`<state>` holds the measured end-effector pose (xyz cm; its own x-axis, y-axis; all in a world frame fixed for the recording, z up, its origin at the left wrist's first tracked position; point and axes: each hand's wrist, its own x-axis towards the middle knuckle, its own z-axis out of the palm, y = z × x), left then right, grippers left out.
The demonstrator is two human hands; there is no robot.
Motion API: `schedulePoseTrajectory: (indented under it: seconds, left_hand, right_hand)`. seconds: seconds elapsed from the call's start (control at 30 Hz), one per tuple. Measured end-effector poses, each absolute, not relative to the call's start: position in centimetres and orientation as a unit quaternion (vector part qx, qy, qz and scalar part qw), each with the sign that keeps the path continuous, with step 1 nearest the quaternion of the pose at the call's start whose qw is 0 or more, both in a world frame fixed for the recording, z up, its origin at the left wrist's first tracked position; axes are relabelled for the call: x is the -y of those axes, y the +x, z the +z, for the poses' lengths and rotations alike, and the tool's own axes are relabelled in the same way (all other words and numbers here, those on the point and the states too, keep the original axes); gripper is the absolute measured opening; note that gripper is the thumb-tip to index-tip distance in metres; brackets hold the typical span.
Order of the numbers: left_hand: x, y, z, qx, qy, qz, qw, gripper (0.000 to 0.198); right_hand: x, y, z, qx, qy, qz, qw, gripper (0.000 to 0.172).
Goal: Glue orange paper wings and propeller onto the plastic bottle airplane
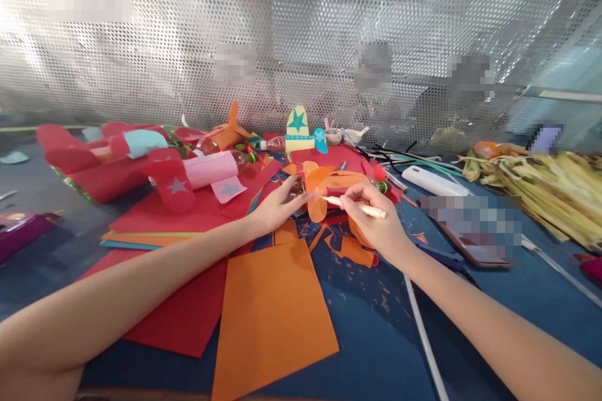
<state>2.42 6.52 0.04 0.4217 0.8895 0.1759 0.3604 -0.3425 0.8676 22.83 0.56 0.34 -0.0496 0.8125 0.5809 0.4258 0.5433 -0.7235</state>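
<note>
Your hands are apart: the right hand [380, 225] pinches a white pen [370, 209], tip at the orange paper cutout [316, 207] mid-table; the left hand [276, 207] lies beside it, grip unclear. Brace the cutout; stroke lightly.

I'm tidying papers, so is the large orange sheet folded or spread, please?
Spread; the large orange sheet lies flat, showing one broad face without visible folds.
</note>
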Motion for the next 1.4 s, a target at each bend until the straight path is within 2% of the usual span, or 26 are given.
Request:
schedulePoseTrajectory:
  seconds: [1.4]
  left_hand:
    - [-6.57,2.5,-0.13,-0.41,0.748,0.347,0.39,0.066]
  right_hand:
    - [-0.57,22.84,0.34,0.695,-0.447,0.195,0.528,0.017]
